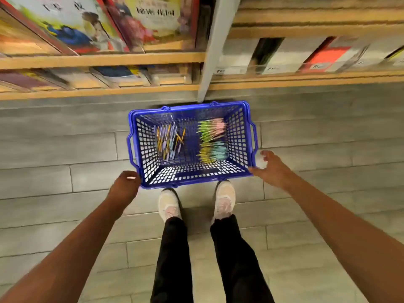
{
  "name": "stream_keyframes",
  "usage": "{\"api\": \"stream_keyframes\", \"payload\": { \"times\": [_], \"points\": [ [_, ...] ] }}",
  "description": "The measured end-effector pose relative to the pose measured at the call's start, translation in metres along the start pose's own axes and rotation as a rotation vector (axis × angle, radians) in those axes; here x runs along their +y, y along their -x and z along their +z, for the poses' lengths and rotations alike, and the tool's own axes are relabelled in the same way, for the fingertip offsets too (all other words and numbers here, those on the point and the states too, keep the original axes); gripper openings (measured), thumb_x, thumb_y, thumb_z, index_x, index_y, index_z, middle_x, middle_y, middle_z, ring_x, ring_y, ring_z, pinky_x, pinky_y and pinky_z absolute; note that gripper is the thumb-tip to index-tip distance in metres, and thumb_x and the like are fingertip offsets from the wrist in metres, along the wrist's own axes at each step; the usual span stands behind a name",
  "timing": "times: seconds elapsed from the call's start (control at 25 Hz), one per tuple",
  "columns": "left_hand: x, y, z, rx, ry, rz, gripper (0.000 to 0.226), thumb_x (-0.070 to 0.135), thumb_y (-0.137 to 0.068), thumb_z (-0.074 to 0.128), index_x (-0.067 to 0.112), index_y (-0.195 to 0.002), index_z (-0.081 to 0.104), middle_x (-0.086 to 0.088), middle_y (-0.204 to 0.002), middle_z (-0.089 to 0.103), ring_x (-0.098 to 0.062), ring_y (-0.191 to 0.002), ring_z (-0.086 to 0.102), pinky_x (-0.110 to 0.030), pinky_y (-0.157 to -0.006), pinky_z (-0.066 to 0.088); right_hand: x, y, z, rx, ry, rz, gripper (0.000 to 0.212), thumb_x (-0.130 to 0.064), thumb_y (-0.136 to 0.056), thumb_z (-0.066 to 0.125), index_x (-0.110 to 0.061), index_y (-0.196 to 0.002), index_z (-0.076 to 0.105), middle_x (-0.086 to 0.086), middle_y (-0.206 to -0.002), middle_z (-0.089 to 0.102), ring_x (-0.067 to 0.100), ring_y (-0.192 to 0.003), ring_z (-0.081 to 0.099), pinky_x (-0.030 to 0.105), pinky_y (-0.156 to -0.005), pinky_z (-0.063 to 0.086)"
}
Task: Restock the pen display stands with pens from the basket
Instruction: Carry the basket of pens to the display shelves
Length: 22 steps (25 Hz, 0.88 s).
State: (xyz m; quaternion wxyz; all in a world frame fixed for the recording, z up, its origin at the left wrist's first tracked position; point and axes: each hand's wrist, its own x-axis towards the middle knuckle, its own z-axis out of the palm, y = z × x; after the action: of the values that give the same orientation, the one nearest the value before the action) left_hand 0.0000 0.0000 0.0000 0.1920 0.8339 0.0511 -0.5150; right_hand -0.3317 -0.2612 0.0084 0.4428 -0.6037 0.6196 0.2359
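Pens lie in two groups on the bottom of a blue plastic basket (188, 107), which stands on the grey plank floor (54, 154) just in front of a wooden shelf unit.

Left of the basket, by its near left corner, is the left hand (125, 186). The back of the hand faces up and its fingers are curled downward. Motion blur hides whether it grips the rim or only sits against it, so I cannot tell its hold.

In the left half of the basket is a loose scatter of slim pens (169, 141) in yellow, lilac and pale blue, lying roughly lengthwise from the far wall to the near wall. In the right half are tidier bundles (213, 138) in green, pink, teal and yellow, stacked one behind another with their tips pointing toward the basket's middle.

At the near right corner of the basket is the right hand (273, 169). Its fingers are spread and relaxed, with the thumb at the corner of the rim and the fingertips close to the side handle. It clasps nothing.

Just behind the near wall of the basket stand two pale shoes (169, 204) below black trousers (175, 259). Beyond the far wall, a white upright (215, 51) divides shelves of picture books (87, 29) from shelves of boxed stock (295, 55).
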Motion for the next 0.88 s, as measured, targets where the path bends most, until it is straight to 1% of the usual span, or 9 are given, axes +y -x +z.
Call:
{"api": "stream_keyframes", "payload": {
  "times": [0.12,0.2,0.28,0.36,0.44,0.56,0.68,0.76,0.88],
  "points": [
    [0.004,-0.075,0.015,0.23,-0.088,0.085,0.041,0.02,-0.09,0.067,0.014,-0.128,0.052,-0.009,-0.105,0.063,-0.027,-0.085,0.058,-0.035,-0.076,0.044,0.005,-0.069,0.016,0.117,-0.034,0.051,0.089,-0.035,-0.082,0.082,-0.012,-0.151,0.031,0.016,-0.151,0.039,0.03,-0.133,0.047,0.03,-0.096,0.038],
    [0.007,-0.114,0.025,0.261,-0.011,0.088,0.053,0.016,-0.09,0.068,0.01,-0.136,0.043,-0.009,-0.109,0.061,-0.027,-0.091,0.058,-0.035,-0.077,0.045,0.008,-0.11,0.032,0.177,-0.091,0.067,0.081,-0.031,-0.081,0.083,-0.008,-0.145,0.039,0.016,-0.142,0.052,0.03,-0.124,0.055,0.035,-0.098,0.044],
    [0.003,-0.149,0.031,0.286,0.061,0.078,0.057,0.014,-0.09,0.069,0.011,-0.139,0.039,-0.008,-0.109,0.059,-0.027,-0.088,0.059,-0.032,-0.066,0.047,0.01,-0.142,0.045,0.254,-0.184,0.094,0.07,-0.031,-0.08,0.082,-0.009,-0.136,0.045,0.012,-0.13,0.061,0.028,-0.109,0.063,0.04,-0.095,0.052],
    [0.003,-0.171,0.034,0.336,0.077,0.077,0.05,0.017,-0.088,0.071,0.015,-0.131,0.047,-0.006,-0.103,0.06,-0.025,-0.081,0.059,-0.032,-0.063,0.048,0.01,-0.164,0.051,0.366,-0.265,0.128,0.065,-0.034,-0.08,0.081,-0.008,-0.131,0.049,0.01,-0.122,0.065,0.029,-0.101,0.066,0.042,-0.09,0.055],
    [0.001,-0.186,0.037,0.375,0.056,0.092,0.033,0.02,-0.086,0.074,0.016,-0.113,0.056,-0.004,-0.095,0.061,-0.025,-0.081,0.059,-0.034,-0.071,0.049,0.012,-0.179,0.054,0.426,-0.275,0.17,0.057,-0.036,-0.08,0.081,-0.01,-0.122,0.055,0.008,-0.113,0.067,0.03,-0.098,0.067,0.042,-0.087,0.057],
    [-0.003,-0.195,0.038,0.383,0.075,0.095,0.024,0.022,-0.083,0.076,0.018,-0.089,0.053,0.0,-0.078,0.058,-0.021,-0.068,0.055,-0.027,-0.062,0.045,0.017,-0.189,0.051,0.354,-0.345,0.213,0.033,-0.03,-0.078,0.085,-0.021,-0.094,0.058,0.003,-0.097,0.069,0.023,-0.081,0.068,0.038,-0.075,0.058],
    [0.001,-0.189,0.035,0.374,0.136,0.085,0.025,0.022,-0.083,0.076,0.019,-0.084,0.051,0.0,-0.079,0.059,-0.018,-0.065,0.055,-0.025,-0.059,0.045,0.017,-0.185,0.039,0.277,-0.347,0.215,0.03,-0.026,-0.079,0.085,-0.024,-0.089,0.057,-0.003,-0.089,0.069,0.015,-0.072,0.066,0.026,-0.059,0.052],
    [0.004,-0.179,0.032,0.352,0.186,0.054,0.026,0.02,-0.084,0.076,0.021,-0.082,0.05,0.001,-0.08,0.06,-0.017,-0.066,0.058,-0.025,-0.058,0.046,0.014,-0.176,0.032,0.289,-0.33,0.194,0.028,-0.027,-0.08,0.083,-0.025,-0.089,0.057,-0.005,-0.086,0.068,0.014,-0.071,0.066,0.023,-0.053,0.048],
    [0.013,-0.154,0.019,0.334,0.2,0.039,0.024,0.019,-0.084,0.077,0.021,-0.084,0.053,0.001,-0.08,0.062,-0.016,-0.066,0.06,-0.026,-0.056,0.045,0.007,-0.149,0.018,0.312,-0.33,0.165,0.024,-0.028,-0.08,0.081,-0.026,-0.087,0.059,-0.003,-0.088,0.07,0.018,-0.075,0.069,0.031,-0.061,0.056]
  ]
}}
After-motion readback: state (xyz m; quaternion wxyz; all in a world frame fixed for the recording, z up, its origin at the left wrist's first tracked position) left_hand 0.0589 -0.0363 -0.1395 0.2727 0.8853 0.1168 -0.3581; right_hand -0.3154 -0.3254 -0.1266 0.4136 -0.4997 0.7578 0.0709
